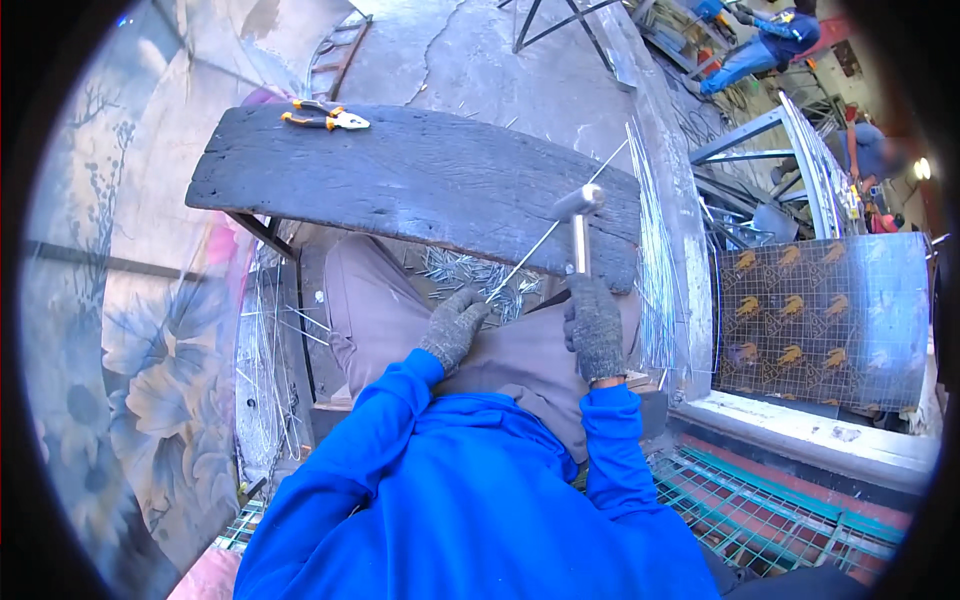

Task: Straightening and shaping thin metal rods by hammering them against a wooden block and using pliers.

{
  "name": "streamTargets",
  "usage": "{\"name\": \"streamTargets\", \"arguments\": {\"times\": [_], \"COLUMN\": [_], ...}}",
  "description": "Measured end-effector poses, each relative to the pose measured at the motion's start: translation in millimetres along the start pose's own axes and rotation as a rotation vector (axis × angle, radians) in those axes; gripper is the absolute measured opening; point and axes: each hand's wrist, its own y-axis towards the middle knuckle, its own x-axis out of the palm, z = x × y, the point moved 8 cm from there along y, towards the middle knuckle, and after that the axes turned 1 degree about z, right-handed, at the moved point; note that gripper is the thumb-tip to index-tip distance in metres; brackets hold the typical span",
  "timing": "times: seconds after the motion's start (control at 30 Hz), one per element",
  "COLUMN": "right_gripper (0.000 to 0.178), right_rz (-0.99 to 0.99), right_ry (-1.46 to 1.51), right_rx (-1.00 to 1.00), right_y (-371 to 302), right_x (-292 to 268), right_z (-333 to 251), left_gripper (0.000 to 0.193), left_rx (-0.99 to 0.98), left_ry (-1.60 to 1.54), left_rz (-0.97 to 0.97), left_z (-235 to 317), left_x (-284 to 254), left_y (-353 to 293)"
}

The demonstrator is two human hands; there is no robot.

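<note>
My left hand (456, 328), in a grey knit glove, is closed round the lower end of a thin metal rod (533, 248). The rod slants up to the right across the dark wooden bench (400, 180). In my right hand (594, 328), also gloved, is the handle of a hammer (580, 204). Its metal head is over the right part of the bench, beside the rod; whether it touches the rod or wood I cannot tell. Pliers (346, 119) with orange and black handles lie at the bench's far left end.
Several short cut metal pieces (482, 275) lie heaped below the bench's near edge. Long thin rods (655, 270) stand bundled at its right end. A patterned panel (790, 320) is at right, a floral sheet (170, 400) at left. Two people (785, 38) are at far right.
</note>
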Motion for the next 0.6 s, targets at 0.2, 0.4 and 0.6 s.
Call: {"name": "streamTargets", "arguments": {"times": [0.2,0.4,0.6], "right_gripper": [0.033,0.036,0.031], "right_rz": [0.066,0.034,0.19], "right_ry": [0.026,-0.94,-0.477], "right_rx": [-0.078,-0.599,-0.231], "right_y": [3,29,-16], "right_x": [-25,-40,-17], "right_z": [9,38,-36], "left_gripper": [0.02,0.022,0.02], "left_rx": [0.279,0.249,0.098], "left_ry": [0.096,0.128,0.011], "left_rz": [-0.012,-0.031,0.05], "left_z": [0,10,2], "left_x": [2,2,1], "left_y": [4,-2,-2]}}
